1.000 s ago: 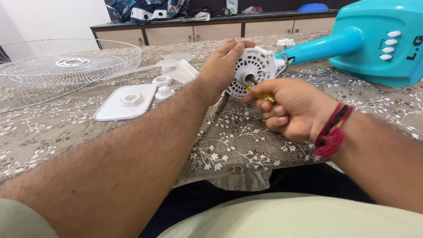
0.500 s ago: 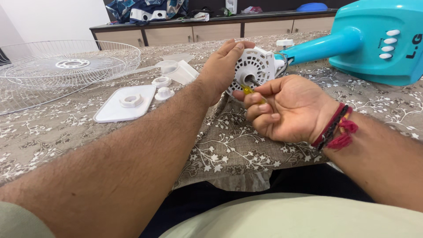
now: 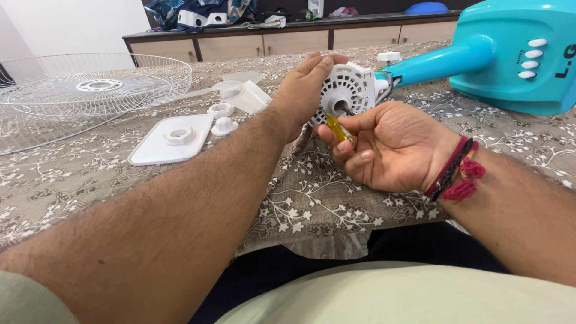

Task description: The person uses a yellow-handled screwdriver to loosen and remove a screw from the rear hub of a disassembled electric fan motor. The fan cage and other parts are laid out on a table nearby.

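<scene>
A turquoise table fan [image 3: 510, 57] lies on its side on the cloth-covered table [image 3: 72, 186]. Its white vented motor housing [image 3: 351, 90] faces me. My left hand [image 3: 303, 90] wraps over the housing's left side and top. My right hand [image 3: 390, 144] is palm up just below the housing, fingers curled around a yellow-handled screwdriver [image 3: 337, 127]. The tool's tip points at the housing's centre, beside the shaft. Red threads circle my right wrist.
A white wire fan guard [image 3: 90, 90] lies at the far left. Nearer are a white plate with a round nut [image 3: 171, 139], two small white caps [image 3: 222, 117] and a clear blade part [image 3: 243, 90]. A wooden cabinet [image 3: 240, 42] stands behind the table.
My right hand has turned palm up and rolled the screwdriver handle between its fingers. The left hand and the fan have stayed put.
</scene>
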